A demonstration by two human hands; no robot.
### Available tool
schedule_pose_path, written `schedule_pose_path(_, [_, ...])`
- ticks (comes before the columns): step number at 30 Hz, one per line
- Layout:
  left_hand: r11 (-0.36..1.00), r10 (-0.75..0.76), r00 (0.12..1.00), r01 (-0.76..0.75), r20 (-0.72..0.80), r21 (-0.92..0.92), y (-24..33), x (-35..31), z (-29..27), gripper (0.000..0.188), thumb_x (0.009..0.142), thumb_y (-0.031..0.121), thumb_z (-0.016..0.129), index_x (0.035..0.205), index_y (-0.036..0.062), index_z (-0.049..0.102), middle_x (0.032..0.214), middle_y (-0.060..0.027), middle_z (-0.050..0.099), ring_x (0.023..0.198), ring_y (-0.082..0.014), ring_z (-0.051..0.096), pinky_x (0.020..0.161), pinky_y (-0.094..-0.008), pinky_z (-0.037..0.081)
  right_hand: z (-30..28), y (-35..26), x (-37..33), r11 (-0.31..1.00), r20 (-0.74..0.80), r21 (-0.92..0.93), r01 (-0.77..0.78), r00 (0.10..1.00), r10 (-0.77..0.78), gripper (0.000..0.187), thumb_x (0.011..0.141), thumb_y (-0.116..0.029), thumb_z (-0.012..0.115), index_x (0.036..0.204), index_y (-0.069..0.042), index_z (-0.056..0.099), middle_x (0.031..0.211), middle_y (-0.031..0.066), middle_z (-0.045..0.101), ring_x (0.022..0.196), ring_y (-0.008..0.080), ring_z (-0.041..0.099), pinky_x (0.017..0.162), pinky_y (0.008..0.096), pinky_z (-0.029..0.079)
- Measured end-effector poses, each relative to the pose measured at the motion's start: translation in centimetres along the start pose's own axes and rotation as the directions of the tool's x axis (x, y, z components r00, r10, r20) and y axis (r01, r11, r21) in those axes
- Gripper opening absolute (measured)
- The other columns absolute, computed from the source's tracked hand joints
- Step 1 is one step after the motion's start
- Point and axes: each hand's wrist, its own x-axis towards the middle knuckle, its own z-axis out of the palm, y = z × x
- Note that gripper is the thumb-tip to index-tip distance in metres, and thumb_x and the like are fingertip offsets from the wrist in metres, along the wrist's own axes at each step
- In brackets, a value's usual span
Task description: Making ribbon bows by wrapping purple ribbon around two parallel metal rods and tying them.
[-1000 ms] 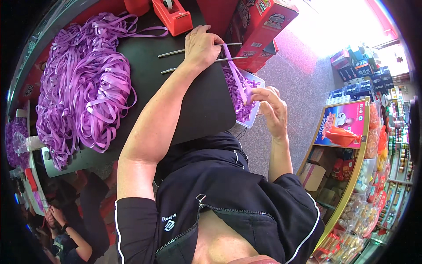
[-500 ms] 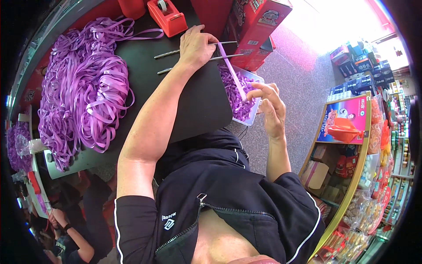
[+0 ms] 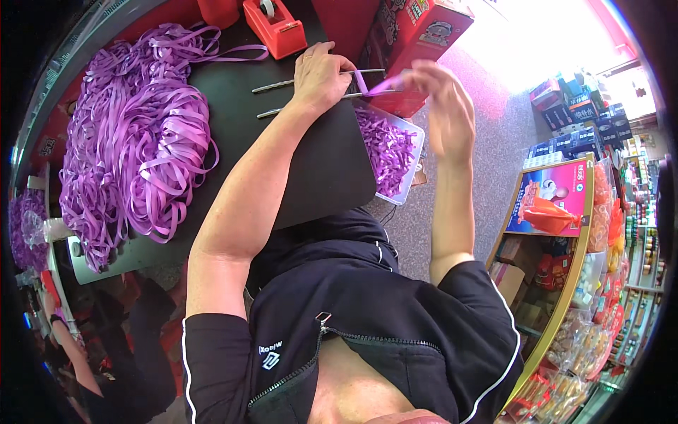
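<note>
Purple ribbon strip (image 3: 385, 86) at two metal rods (image 3: 272, 85), just past the edge of the black bench (image 3: 304, 184): across the gap between rods, bent at the one nearer the wearer, then angled off to the right hand (image 3: 445, 99). Hands: right in a narrow pinch on the strip, blurred; left hand (image 3: 322, 78) laid over the rods, thumb just beside the strip. Can't tell about any grip under the left palm. Below, by the bench edge: pale plastic box (image 3: 419, 154) full of short purple pieces (image 3: 387, 152). On the bench, left side: big tangled ribbon heap (image 3: 145, 141), loop trailing toward a red tape dispenser (image 3: 277, 32). Near the right hand: red carton (image 3: 424, 39). Farther right: speckled floor (image 3: 487, 205), gold-edged display cabinet (image 3: 573, 272), stacked blue boxes (image 3: 575, 145). Lower left: another person's forearm (image 3: 78, 357), dark surroundings.
</note>
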Motion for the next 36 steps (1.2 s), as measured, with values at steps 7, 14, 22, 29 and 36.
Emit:
schedule_pose_path(7, [1.0,0.011,1.0,-0.011,-0.013,0.011,0.2,0.0,-0.1,0.019,0.073,0.019,0.067,0.09,0.0167,0.074,0.131,-0.0155,0.051,0.126,-0.0311,0.042,0.106,-0.0422,0.03,-1.8,5.6,9.7,0.984,0.191,0.013,-0.175,0.967,0.169,0.05,0.099,-0.037,0.035,0.129,0.0,0.048,0.112,0.0167,0.065,0.1,0.0127,0.055,0.089,0.0272,0.033])
schedule_pose_path(14, [0.999,-0.027,0.999,0.025,0.032,0.038,0.5,0.0,-0.4,0.02,0.074,0.021,0.067,0.092,0.0163,0.074,0.133,-0.0141,0.05,0.127,-0.0302,0.041,0.107,-0.042,0.028,-3.0,11.3,10.1,0.935,0.185,0.077,-0.347,0.926,0.328,0.052,0.099,-0.04,0.034,0.132,-0.002,0.045,0.116,0.0145,0.064,0.107,0.0126,0.053,0.094,0.0312,0.031])
schedule_pose_path(22, [0.999,0.01,1.0,-0.01,0.0,0.036,0.1,0.0,0.0,0.021,0.073,0.021,0.066,0.092,0.0151,0.073,0.132,-0.0152,0.05,0.127,-0.0313,0.041,0.107,-0.0429,0.027,-3.2,15.1,8.2,0.9,0.206,0.229,-0.37,0.922,0.327,0.055,0.098,-0.039,0.035,0.136,0.0,0.038,0.124,0.0167,0.058,0.113,0.0189,0.053,0.1,0.0318,0.035])
schedule_pose_path(29, [0.999,0.004,1.0,-0.004,-0.014,0.034,0.2,0.0,0.0,0.019,0.072,0.02,0.067,0.089,0.0143,0.073,0.131,-0.015,0.051,0.126,-0.0306,0.042,0.106,-0.042,0.029,-3.3,16.9,6.9,0.745,0.174,0.396,-0.536,0.841,0.513,0.053,0.1,-0.039,0.03,0.14,-0.004,0.035,0.126,0.0197,0.055,0.108,0.0231,0.056,0.098,0.0339,0.04])
schedule_pose_path(36, [1.0,-0.018,0.999,0.017,-0.037,-0.023,0.4,0.1,0.0,0.025,0.074,0.018,0.065,0.099,0.0177,0.071,0.133,-0.0148,0.049,0.127,-0.0312,0.041,0.107,-0.0424,0.029,-2.9,18.8,4.3,0.604,0.24,0.5,-0.621,0.769,0.592,0.055,0.1,-0.04,0.03,0.141,-0.003,0.032,0.128,0.0184,0.054,0.104,0.0213,0.06,0.086,0.0322,0.05])
